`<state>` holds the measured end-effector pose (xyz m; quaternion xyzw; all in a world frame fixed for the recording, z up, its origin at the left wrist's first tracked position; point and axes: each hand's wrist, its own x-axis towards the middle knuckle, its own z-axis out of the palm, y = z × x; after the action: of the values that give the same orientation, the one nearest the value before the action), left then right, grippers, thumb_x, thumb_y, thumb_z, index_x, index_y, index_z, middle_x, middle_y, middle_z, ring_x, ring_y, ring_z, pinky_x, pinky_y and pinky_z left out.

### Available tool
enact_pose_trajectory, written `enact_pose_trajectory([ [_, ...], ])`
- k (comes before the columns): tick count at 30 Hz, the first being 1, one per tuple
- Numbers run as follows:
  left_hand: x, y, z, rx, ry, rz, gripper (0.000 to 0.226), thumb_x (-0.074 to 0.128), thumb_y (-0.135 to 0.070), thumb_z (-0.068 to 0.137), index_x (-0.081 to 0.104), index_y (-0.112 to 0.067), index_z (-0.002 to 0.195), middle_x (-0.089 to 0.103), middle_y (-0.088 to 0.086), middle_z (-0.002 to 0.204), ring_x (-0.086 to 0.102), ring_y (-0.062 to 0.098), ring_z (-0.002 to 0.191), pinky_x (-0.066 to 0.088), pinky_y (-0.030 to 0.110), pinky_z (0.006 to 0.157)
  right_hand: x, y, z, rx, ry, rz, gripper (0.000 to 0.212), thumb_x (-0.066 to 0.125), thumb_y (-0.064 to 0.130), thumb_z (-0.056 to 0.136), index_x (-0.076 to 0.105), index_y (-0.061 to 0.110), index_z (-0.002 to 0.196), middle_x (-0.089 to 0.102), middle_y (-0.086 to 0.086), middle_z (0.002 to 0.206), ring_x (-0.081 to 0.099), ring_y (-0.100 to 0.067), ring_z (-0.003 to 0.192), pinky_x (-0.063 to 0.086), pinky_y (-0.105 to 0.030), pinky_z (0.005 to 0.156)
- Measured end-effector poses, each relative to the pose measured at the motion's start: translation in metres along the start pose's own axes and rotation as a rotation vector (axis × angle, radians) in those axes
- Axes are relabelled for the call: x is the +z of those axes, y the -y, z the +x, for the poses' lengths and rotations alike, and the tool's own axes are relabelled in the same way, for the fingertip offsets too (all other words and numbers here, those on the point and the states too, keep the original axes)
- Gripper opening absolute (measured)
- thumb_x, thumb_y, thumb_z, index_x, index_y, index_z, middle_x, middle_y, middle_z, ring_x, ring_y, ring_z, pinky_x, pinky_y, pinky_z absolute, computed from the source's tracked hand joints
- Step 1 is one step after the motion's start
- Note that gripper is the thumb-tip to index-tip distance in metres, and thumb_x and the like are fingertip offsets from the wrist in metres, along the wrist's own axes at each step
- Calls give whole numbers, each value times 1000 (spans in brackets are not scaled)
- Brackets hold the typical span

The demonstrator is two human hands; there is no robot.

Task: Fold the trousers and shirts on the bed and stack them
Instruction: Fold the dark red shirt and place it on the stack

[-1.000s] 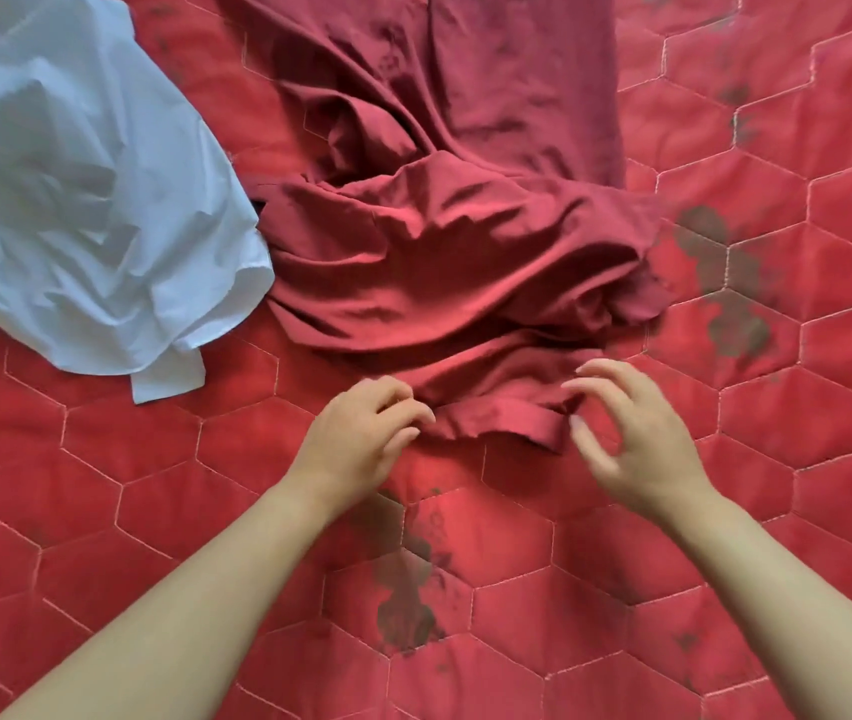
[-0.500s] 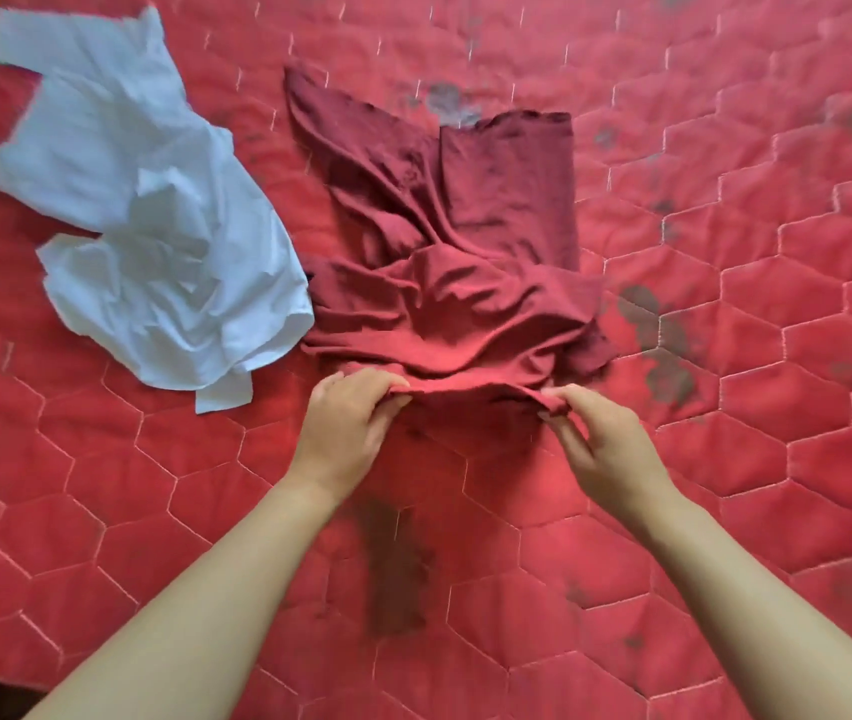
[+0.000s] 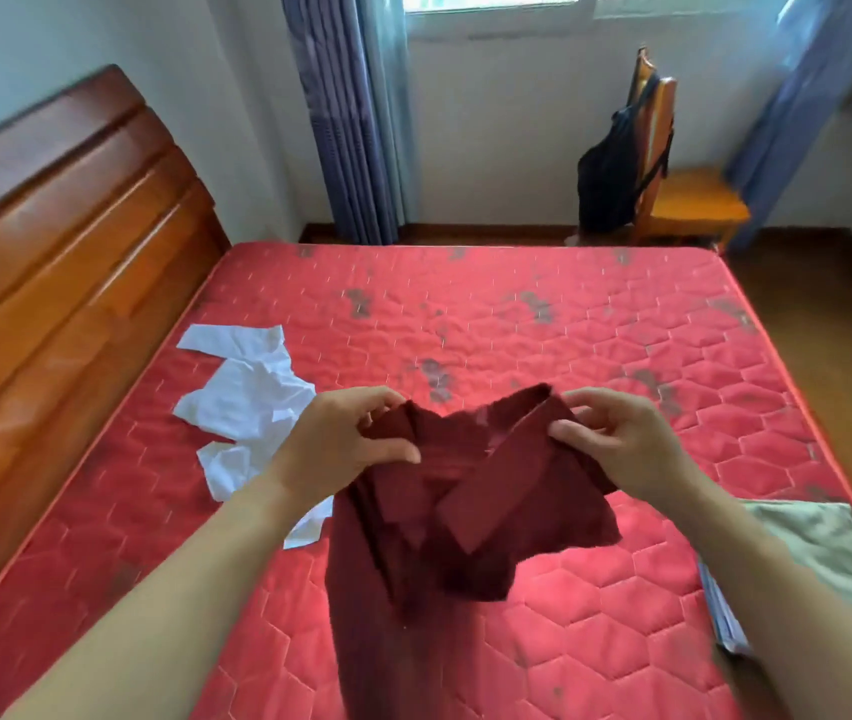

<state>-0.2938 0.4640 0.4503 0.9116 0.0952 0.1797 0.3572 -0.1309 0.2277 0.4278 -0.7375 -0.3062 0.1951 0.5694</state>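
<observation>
A dark red garment [image 3: 444,517] hangs in the air over the red quilted mattress [image 3: 595,366], held up by its top edge. My left hand [image 3: 340,449] pinches its left corner and my right hand [image 3: 621,444] pinches its right corner, with the cloth drooping down between my arms. A crumpled white shirt [image 3: 247,402] lies on the mattress to the left, partly behind my left forearm. A folded olive-green garment [image 3: 818,543] lies at the mattress's right edge, behind my right arm.
A wooden headboard [image 3: 49,262] runs along the left side of the bed. Beyond the far edge are blue curtains [image 3: 356,116] and a wooden chair [image 3: 683,200] with a black bag hung on it. Wooden floor [image 3: 829,324] lies to the right.
Both hands gripped the red garment's near edge on the mattress and lifted it clear into the air. The view has tilted up from the mattress to the room.
</observation>
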Motion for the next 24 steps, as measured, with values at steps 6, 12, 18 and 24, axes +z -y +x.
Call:
enact_pose_trajectory([
  [6, 2, -4, -4, -71, 27, -93, 12, 76, -22, 76, 64, -21, 74, 57, -10, 64, 48, 5, 58, 41, 18, 60, -13, 16, -7, -44, -183, -21, 17, 78, 15, 73, 70, 30, 70, 47, 10, 51, 36, -3, 47, 32, -13, 43],
  [12, 59, -16, 13, -434, -164, -139, 35, 52, -42, 91, 50, -11, 76, 54, -4, 63, 47, 15, 59, 36, 30, 57, 37, 18, -9, -104, -530, -339, 22, 74, 25, 76, 56, 26, 64, 46, 6, 41, 42, -9, 39, 33, -22, 45],
  [18, 78, -35, 31, -530, -15, -577, 30, 48, -38, 94, 56, -12, 82, 61, 6, 77, 58, 17, 72, 51, 42, 70, 81, 32, -8, -131, -421, -330, 8, 73, 21, 76, 67, 17, 78, 61, 5, 58, 48, -7, 48, 45, -31, 54],
  [24, 56, -30, 43, -431, 86, -896, 27, 55, -24, 91, 62, 1, 100, 68, 9, 86, 66, 16, 79, 55, 26, 71, 79, 39, 6, -162, -333, -255, 19, 69, 16, 78, 72, 17, 97, 65, 7, 87, 62, -8, 69, 53, -27, 66],
])
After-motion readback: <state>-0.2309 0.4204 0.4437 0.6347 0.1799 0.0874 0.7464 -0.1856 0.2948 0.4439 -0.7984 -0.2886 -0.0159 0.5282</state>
